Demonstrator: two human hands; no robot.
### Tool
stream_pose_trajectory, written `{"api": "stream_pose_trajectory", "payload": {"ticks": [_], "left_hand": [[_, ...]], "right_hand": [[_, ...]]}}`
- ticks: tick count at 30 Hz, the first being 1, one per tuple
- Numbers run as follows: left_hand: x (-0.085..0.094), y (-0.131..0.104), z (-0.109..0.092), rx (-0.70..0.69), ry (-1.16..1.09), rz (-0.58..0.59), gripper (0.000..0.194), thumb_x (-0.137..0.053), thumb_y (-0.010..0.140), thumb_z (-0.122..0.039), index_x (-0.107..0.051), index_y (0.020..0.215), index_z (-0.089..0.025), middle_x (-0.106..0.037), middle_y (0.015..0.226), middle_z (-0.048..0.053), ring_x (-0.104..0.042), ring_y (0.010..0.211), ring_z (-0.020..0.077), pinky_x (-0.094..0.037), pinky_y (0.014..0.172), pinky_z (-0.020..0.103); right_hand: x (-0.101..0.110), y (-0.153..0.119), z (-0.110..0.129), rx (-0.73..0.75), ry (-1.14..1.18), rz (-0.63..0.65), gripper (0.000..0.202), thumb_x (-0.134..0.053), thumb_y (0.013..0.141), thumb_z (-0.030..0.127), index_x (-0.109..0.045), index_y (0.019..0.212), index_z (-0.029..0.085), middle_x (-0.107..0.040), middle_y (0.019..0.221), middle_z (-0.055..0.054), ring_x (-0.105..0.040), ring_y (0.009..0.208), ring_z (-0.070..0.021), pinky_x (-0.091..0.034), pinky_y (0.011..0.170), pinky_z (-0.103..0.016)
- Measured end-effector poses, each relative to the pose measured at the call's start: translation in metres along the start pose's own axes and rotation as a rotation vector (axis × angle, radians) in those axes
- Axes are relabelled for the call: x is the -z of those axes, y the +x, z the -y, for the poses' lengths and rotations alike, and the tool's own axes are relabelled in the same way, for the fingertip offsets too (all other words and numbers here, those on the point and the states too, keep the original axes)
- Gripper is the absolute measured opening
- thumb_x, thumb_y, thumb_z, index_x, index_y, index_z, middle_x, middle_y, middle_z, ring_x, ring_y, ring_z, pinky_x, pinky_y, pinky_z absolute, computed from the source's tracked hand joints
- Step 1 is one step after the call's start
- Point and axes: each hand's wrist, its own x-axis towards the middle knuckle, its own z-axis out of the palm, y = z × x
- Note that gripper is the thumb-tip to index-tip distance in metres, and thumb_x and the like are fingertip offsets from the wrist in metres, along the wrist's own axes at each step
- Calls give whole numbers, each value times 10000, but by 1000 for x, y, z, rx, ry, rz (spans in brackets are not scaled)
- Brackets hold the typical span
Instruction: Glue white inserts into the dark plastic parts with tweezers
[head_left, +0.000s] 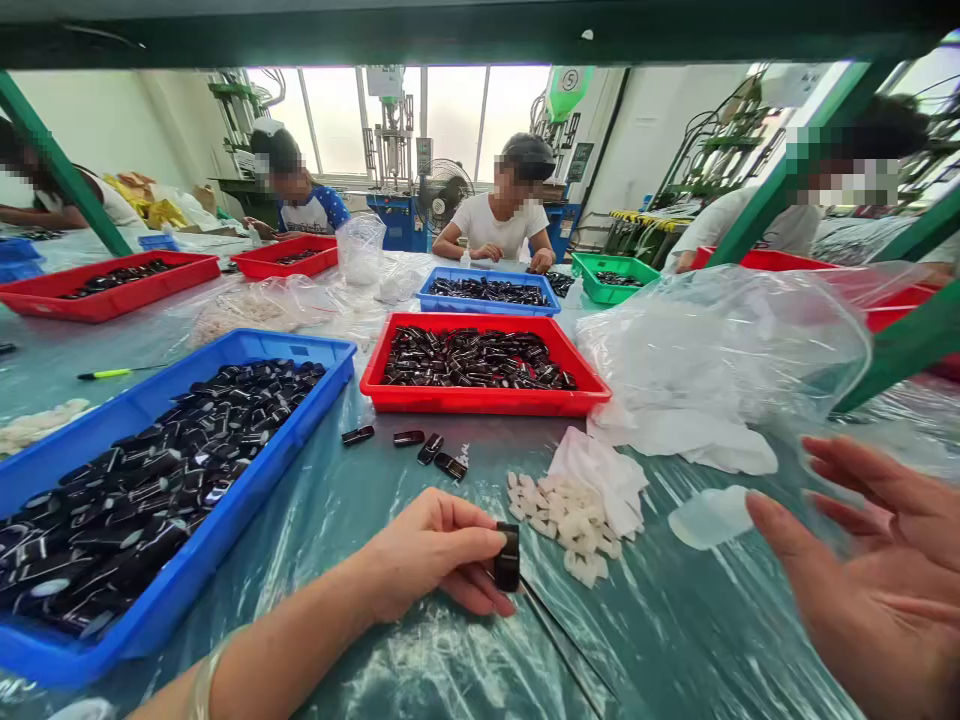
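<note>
Tweezers (566, 640) slant over the green table (660, 620) just right of the left hand (442, 550), their tips beside the black part (507, 565) which that hand holds. Thumb and fingertips are clamped on the part, which stands upright in the pinch, glossy face outward; whether it touches the table I cannot tell. A pale band (202, 685) circles the wrist behind this hand.

The right hand (892, 560) is well apart from the left, palm turned inward, thumb and fingers spread. Its thumb tip is at the end of a whitish bottle (709, 517); whether they touch I cannot tell. Between the hands, a little beyond the tweezers, lies a pile of pale pieces (559, 510), with a white cloth (607, 480) against its far side.

Straight beyond the left hand, four loose parts (430, 449) lie on the table, two of them close together. Past them is a red tray (487, 402) full of black parts, and behind it a smaller blue bin (487, 307) with more. Left of the left hand, a large blue tray (300, 343) holds a deep heap of them. Beyond the right hand spreads a clear bag (720, 350). Farthest from both hands, a person in a white top (517, 230) sits across the table.
</note>
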Motion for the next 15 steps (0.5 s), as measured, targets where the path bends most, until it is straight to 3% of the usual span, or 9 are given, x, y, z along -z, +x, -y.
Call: {"api": "stream_pose_trajectory", "payload": {"ticks": [3,6,12,15], "left_hand": [[-2,0,1,-11,11,-1,310,-663,664,-396,-637,699,-89,-673,717,85,-670,627,162,-478,499,166],[-3,1,0,-15,19,19,303,-645,693,-393,-625,690,-91,-677,729,85,-674,642,163,-479,497,155],[-6,-3,0,-50,5,36,290,-646,703,-383,-608,710,-96,-684,761,90,-676,637,164,-485,492,156],[-8,-5,1,-65,-4,65,288,-662,685,-372,-608,716,-91,-686,773,105,-673,626,165,-491,493,167]], "right_hand": [[5,2,-28,-323,62,134,771,-642,582,537,-426,1253,225,-485,1263,-112,-441,1179,-323,-422,908,-490],[3,-1,-50,-485,32,292,800,-662,526,548,-458,1191,151,-509,1229,-179,-454,1158,-368,-440,874,-497],[-8,-4,-61,-472,94,542,498,-675,532,516,-618,890,174,-699,853,-96,-651,827,-299,-529,721,-385],[-10,-1,-54,-375,107,567,467,-657,567,518,-635,892,183,-700,861,-80,-650,807,-283,-523,707,-382]]}}
